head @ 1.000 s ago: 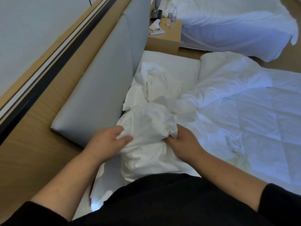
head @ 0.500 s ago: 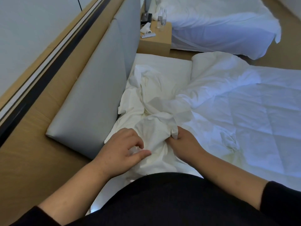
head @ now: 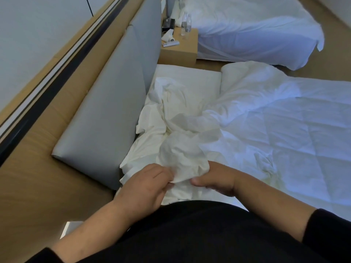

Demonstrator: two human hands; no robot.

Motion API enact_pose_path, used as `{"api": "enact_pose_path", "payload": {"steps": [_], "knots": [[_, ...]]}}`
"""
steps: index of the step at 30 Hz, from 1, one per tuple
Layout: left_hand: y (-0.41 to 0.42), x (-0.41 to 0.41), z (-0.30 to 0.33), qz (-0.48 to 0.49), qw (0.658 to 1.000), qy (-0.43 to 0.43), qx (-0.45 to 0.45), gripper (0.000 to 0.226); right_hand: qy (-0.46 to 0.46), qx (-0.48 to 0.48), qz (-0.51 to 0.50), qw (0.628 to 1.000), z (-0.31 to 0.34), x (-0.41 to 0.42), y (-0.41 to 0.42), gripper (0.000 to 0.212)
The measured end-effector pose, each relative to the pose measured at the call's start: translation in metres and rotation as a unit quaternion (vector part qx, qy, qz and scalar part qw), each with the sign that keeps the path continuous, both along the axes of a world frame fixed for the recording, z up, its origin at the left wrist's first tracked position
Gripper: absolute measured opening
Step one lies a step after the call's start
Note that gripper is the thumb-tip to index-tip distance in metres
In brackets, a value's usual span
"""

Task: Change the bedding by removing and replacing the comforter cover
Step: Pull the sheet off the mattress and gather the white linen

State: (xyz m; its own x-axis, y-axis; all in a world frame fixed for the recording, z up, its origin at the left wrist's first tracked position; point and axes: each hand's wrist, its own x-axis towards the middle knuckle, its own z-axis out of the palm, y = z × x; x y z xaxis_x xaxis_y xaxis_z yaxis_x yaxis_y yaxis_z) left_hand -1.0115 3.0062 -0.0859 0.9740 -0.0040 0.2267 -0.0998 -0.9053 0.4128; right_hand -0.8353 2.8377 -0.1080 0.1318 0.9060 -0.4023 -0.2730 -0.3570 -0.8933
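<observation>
A bunched comforter cover [head: 182,158] is pinched by the left hand [head: 146,185] and right hand [head: 214,179] at the bed's [head: 190,76] head end; probably it is being gathered, and an opening edge must be found next.

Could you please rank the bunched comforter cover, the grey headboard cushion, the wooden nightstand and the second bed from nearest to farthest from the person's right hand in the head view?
1. Bunched comforter cover: in the right hand's grip, the left hand holding it too.
2. Grey headboard cushion: to the left, along the wall.
3. Wooden nightstand: beyond the bed's far edge.
4. Second bed: behind the nightstand, top right.
</observation>
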Motion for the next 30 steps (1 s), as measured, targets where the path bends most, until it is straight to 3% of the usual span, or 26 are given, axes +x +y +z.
{"api": "enact_pose_path", "payload": {"steps": [3, 5, 6, 8, 9, 12, 14, 19, 22, 25, 27, 30], "knots": [[0.0, -0.004, -0.003, 0.045, 0.998, 0.021, -0.027, 0.029, 0.189, -0.031, 0.01, 0.982, -0.008, 0.013, -0.007, 0.082], [-0.001, -0.008, -0.005, 0.092, 0.993, 0.047, -0.064, 0.031, 0.278, -0.075, -0.046, 0.957, -0.011, 0.021, -0.005, 0.074], [-0.002, -0.01, -0.006, 0.11, 0.989, 0.061, -0.083, 0.033, 0.272, -0.098, -0.074, 0.955, -0.011, 0.021, 0.0, 0.06], [-0.004, -0.012, -0.007, 0.122, 0.984, 0.075, -0.105, 0.04, 0.141, -0.124, -0.07, 0.98, -0.011, 0.011, 0.015, 0.019], [-0.005, -0.011, -0.008, 0.117, 0.984, 0.077, -0.108, 0.039, 0.055, -0.124, -0.04, 0.99, -0.01, 0.003, 0.023, 0.008], [-0.008, -0.013, -0.008, 0.143, 0.98, 0.04, -0.131, 0.021, -0.144, -0.117, 0.017, 0.982, -0.005, -0.014, 0.047, 0.012], [-0.009, -0.02, -0.006, 0.173, 0.975, 0.016, -0.138, 0.02, -0.246, -0.088, 0.024, 0.965, 0.0, -0.015, 0.057, 0.008], [-0.021, -0.029, 0.015, 0.156, 0.977, -0.075, -0.124, 0.014, -0.481, 0.003, 0.053, 0.875, 0.016, -0.013, 0.083, 0.031], [-0.026, -0.024, 0.032, 0.121, 0.975, -0.103, -0.156, 0.016, -0.49, 0.028, 0.032, 0.871, 0.022, -0.013, 0.101, 0.018], [-0.02, -0.013, 0.031, 0.09, 0.976, -0.019, -0.197, 0.02, -0.325, 0.017, -0.057, 0.944, 0.018, -0.018, 0.106, 0.011], [-0.024, -0.008, 0.019, 0.118, 0.941, 0.08, -0.306, 0.02, -0.276, -0.005, -0.096, 0.956, 0.012, -0.016, 0.101, 0.012], [-0.029, -0.009, -0.007, 0.334, 0.818, 0.064, -0.463, 0.023, -0.237, -0.043, -0.133, 0.962, -0.001, -0.013, 0.089, 0.018]]}}
